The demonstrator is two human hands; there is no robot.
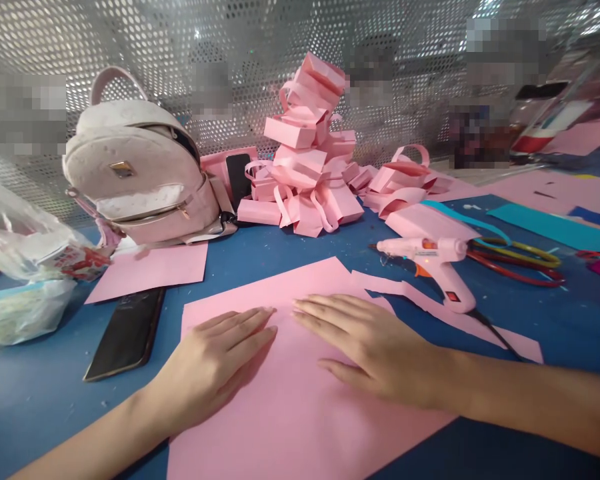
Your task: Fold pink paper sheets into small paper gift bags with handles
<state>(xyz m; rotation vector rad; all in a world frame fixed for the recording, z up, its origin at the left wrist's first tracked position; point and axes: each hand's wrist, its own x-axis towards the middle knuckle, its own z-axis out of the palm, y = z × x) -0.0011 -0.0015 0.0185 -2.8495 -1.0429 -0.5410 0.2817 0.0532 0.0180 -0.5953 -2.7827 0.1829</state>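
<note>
Pressing flat on a large pink paper sheet (300,407) at the near middle of the blue tabletop (555,320): left hand (215,363) and right hand (375,347), both palm down, fingers straight and spread, gripping nothing, fingertips nearly meeting at the sheet's centre.

No legible writing anywhere; red print on the clear crinkled plastic bag (25,253) at far left too blurred to read, likewise the small orange mark on the white hot-glue gun (430,263).

Lying just left of the sheet, a black flat phone (127,330), screen dark. Beyond it a smaller pink paper rectangle (153,267), then a pale pink leather-look backpack (140,173) with a gold clasp. Behind the sheet, a heap of folded pink paper bags with loop handles (305,167). Resting to the right, the glue gun on a jagged pink paper offcut (460,320), cord trailing toward the right forearm. Further right, red and yellow curved strips (520,263) and a teal paper sheet (550,227).

Backing the table, a perforated metal screen (130,40). Scattered over the blue surface, small white flecks.
</note>
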